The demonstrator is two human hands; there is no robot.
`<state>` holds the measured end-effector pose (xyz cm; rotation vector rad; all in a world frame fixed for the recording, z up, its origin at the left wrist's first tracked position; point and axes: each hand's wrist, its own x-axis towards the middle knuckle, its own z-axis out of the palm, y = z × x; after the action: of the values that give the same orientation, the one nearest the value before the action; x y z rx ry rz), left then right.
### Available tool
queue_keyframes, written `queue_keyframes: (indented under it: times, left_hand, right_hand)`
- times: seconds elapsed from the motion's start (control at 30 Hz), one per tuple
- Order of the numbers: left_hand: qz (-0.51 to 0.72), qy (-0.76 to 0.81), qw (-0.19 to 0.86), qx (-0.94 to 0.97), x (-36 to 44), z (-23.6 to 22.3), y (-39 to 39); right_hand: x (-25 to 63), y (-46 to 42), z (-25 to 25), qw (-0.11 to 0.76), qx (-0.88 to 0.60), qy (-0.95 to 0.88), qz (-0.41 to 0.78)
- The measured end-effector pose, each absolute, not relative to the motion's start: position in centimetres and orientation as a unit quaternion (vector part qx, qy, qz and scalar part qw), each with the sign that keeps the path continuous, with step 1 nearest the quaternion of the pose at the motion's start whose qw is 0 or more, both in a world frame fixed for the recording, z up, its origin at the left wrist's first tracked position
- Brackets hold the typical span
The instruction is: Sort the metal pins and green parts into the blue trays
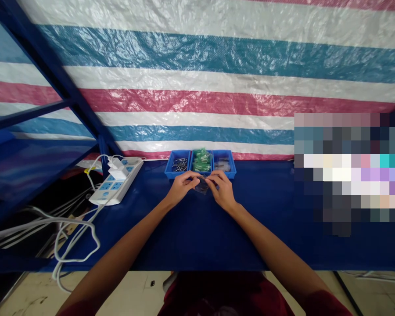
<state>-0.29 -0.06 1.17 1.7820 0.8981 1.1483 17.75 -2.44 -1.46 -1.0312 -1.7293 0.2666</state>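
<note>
My left hand and my right hand meet over the blue table, just in front of three blue bins. Both pinch a small clear plastic bag with something dark inside; its contents are too small to name. The left bin holds small metal parts, the middle bin holds green pieces, and the right bin holds clear pieces.
A white and blue power strip with a plugged-in white adapter lies at the left, its white cables trailing off the table edge. A striped tarp hangs behind. A blurred patch covers the right side.
</note>
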Motion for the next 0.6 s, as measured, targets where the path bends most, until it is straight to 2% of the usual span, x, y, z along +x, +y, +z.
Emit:
queue_keyframes:
  times: [0.1,0.17,0.47,0.6]
  left_hand:
    - [0.465,0.363,0.325,0.739,-0.23,1.02,-0.07]
    - [0.454,0.360,0.308,0.755,-0.18,0.96,-0.14]
    - [0.463,0.373,0.367,0.715,-0.36,0.83,-0.11]
    - [0.462,0.369,0.380,0.712,-0.34,1.19,-0.37]
  right_hand:
    - [17.70,-2.44,-1.40,0.531,-0.420,-0.726,0.117]
    - [17.68,-2.52,-1.28,0.524,-0.418,-0.731,0.124]
    - [17.70,-3.04,-0.59,0.512,-0.426,-0.725,0.173]
    - [17.39,-2.96,-0.48,0.534,-0.442,-0.662,0.286]
